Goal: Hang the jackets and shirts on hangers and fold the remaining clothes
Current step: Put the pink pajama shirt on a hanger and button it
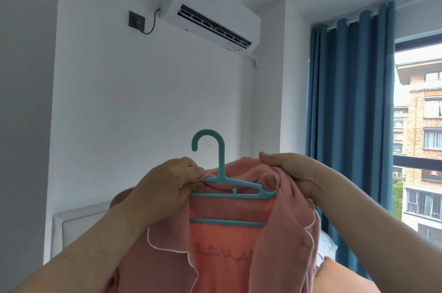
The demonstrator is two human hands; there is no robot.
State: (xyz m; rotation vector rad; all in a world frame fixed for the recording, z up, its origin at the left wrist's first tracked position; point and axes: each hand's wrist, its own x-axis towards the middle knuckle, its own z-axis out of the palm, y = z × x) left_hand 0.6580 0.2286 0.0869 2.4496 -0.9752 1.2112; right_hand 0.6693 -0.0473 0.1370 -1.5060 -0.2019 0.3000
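Above the hands: white wall-mounted AC unit (215, 12), w/ a dark square wall socket (136, 21) and black cable up-left of the L hand (165, 187). Right of the R hand (291, 173): blue pleated curtain (346, 113), then a dark-framed window (421, 125) w/ brick flats outside. Under the L forearm, a white padded headboard (79, 223); under the R forearm, an orange cushion (339, 276). The raised garment hides most of what's behind and below the hands.

Pink fleece jacket (220, 256) hangs between both hands, front open. It has a soft nap, a pale piped wavy edge and a brighter coral inner face w/ a stitched line across. Teal plastic hanger (221, 161) sits inside the neck, curved hook up between the hands, two crossbars showing. L hand grips collar fabric at the hanger's near end. R hand pinches the opposite shoulder fabric, fingers curled over it.
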